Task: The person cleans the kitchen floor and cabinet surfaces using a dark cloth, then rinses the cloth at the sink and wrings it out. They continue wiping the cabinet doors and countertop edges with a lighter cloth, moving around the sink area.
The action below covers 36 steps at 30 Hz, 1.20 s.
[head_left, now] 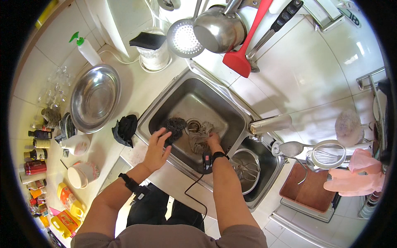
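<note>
In the large stainless-steel sink basin (198, 90), my right hand (214, 142) grips a wet, crumpled greyish cloth (198, 141) just below the drain (194, 125). The fingers are partly hidden by the cloth. My left hand (157, 150) is over the basin's near left rim, fingers apart and holding nothing. Right beside its fingertips lies a dark mesh scouring pad (176, 127); whether they touch it I cannot tell.
A metal pot (256, 159) with utensils stands in the smaller basin at right. Left on the counter are a steel bowl (96, 97), a black cloth (125, 130) and a white tub (79, 175). A red spatula (240, 60) and saucepan (217, 31) hang above.
</note>
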Each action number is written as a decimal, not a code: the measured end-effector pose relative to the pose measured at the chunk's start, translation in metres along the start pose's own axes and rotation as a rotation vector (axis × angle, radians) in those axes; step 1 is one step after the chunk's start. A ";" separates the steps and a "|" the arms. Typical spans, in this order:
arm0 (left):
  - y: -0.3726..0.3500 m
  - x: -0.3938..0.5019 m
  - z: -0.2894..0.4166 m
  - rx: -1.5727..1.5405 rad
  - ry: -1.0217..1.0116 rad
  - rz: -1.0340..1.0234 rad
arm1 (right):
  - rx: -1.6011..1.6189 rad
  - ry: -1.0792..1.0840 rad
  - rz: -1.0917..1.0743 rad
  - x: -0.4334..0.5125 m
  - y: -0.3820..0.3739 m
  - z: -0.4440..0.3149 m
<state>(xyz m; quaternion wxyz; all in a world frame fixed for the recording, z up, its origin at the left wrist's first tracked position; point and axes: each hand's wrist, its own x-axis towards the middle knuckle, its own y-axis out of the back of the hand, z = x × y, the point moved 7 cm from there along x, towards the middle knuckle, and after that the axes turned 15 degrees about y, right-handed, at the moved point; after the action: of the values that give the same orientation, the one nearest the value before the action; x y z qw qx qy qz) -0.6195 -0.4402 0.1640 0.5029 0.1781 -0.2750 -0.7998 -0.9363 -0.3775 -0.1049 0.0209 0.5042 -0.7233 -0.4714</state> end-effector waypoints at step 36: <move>-0.203 0.073 0.113 -1.429 0.781 -0.909 | 1.137 0.090 0.390 -0.120 0.179 -0.073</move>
<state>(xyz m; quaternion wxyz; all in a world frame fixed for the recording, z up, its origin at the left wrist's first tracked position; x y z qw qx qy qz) -0.8577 -0.4068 0.1268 0.1886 0.1732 0.5673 -0.7826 -0.9679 -0.3279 0.1150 -0.1355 0.3136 -0.9395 0.0236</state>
